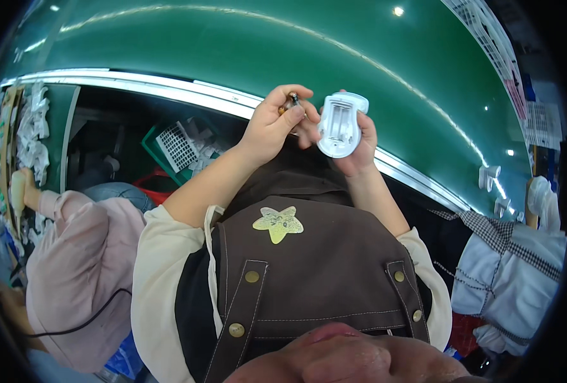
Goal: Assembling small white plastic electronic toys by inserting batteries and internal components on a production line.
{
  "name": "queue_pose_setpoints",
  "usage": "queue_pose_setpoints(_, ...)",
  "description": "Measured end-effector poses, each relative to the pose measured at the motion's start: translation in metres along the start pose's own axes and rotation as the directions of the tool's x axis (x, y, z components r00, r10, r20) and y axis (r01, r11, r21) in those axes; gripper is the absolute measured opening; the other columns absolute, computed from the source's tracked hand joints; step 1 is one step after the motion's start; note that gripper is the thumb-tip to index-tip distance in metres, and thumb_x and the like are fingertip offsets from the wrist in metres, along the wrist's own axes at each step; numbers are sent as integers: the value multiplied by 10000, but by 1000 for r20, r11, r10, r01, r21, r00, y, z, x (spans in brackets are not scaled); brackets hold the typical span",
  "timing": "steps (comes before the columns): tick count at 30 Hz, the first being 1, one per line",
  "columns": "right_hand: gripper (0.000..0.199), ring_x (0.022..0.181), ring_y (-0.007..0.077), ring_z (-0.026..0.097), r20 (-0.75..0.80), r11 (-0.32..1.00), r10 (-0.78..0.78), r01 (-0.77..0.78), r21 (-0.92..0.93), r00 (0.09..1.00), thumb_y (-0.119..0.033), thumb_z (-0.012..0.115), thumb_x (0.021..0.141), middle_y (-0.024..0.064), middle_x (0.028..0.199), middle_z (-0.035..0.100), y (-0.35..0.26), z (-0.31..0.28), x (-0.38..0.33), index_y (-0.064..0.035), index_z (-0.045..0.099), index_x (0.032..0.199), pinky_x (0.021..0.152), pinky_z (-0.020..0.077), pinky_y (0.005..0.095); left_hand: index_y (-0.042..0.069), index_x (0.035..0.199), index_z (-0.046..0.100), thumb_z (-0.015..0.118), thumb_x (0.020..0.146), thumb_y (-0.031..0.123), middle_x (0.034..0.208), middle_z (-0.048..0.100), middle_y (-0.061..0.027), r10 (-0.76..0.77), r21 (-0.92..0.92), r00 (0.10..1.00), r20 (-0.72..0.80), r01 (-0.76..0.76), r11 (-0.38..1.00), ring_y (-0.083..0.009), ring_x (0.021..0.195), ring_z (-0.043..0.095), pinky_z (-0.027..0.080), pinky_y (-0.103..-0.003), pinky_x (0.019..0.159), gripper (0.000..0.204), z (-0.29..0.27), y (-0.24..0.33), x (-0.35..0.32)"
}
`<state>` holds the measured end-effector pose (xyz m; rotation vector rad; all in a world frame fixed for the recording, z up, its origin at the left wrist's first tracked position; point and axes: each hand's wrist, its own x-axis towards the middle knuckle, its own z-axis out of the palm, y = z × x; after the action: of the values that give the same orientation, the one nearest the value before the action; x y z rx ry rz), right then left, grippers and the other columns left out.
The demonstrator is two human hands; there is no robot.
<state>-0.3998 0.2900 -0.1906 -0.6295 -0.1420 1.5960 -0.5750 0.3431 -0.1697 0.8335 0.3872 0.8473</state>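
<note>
Wearer's face (347, 360), rounded white casing (338, 147), slotted hollow (342, 120) exposed, in right fingers (367, 131)

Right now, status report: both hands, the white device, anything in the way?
Left hand: holding small gold-ended pieces. Right hand: holding white device, open recess showing. Left hand close beside, recess uncovered.
</note>
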Motion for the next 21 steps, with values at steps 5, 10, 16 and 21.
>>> queue_pose_setpoints(5,512,981,324,588,22,997,29,-31,65,999,-347,490,840,152,1120,568,6,-8,1,-101,414,1282,825,498,453,3,1127,499,489,935,130,1038,553,-127,87,144,994,64,-95,985,-65,533,462,383,-179,480,231,-5,-6,-3)
queue_pose_setpoints(10,492,952,338,602,-7,999,23,-23,35,1000,-331,485,847,149,1125,566,8,-14,0,-105,413,1278,800,509,466,17,1056,608,568,881,85,982,494,-36,300,371,953,45,-295,881,-60,638,455,386,-168,565,191,-9,-16,1)
queue_pose_setpoints(16,490,997,312,584,34,992,28,-32,123,999,-304,480,854,136,1132,567,10,-13,-1,-95,403,1290,867,478,440,27,974,633,658,795,58,885,502,-35,251,385,961,-115,-190,903,-98,684,497,401,-217,575,183,13,-9,-1)
queue_pose_setpoints(21,508,1057,276,540,15,990,-136,137,-39,991,-274,488,856,105,1177,524,11,-5,-6,-118,355,1321,923,434,430,18,828,600,698,725,27,702,520,-49,405,900,907,116,-269,343,-123,542,524,421,-240,476,143,23,-8,-2)
